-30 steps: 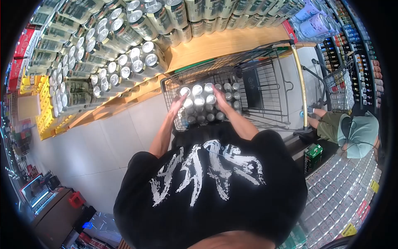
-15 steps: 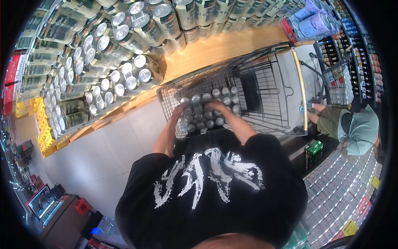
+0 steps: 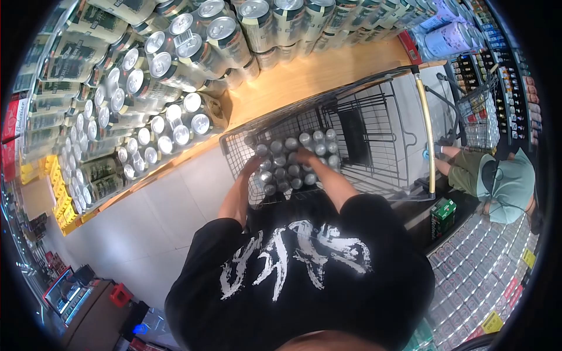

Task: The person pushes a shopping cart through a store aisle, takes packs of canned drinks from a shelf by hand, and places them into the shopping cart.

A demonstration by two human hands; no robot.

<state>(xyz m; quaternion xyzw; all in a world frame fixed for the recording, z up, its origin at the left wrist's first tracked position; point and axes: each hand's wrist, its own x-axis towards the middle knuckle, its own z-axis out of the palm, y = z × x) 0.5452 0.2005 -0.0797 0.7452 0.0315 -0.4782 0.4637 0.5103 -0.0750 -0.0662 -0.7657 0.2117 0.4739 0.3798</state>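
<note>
Several silver-topped cans stand in rows inside the wire shopping cart (image 3: 374, 126) in front of me. My left hand (image 3: 254, 164) is closed against the left end of a pack of cans (image 3: 280, 159) at the cart's left end. Around the other side of that pack is my right hand (image 3: 304, 157), its fingers curled down among the can tops and partly hidden. More cans (image 3: 319, 140) stand just right of my right hand, in the same cart. The pack sits level with the cans around it.
A wooden display ledge (image 3: 328, 64) with stacked can packs (image 3: 175, 64) runs along the cart's far side. The cart's yellow handle (image 3: 425, 137) is at right. Beyond it are a person (image 3: 497, 181) and another cart (image 3: 480, 117). A green box (image 3: 443, 213) stands near more stacked packs (image 3: 468, 292).
The cans between my hands have shifted slightly within the cart, and both hands have stayed on them. My view has moved a little; the other person is almost unchanged.
</note>
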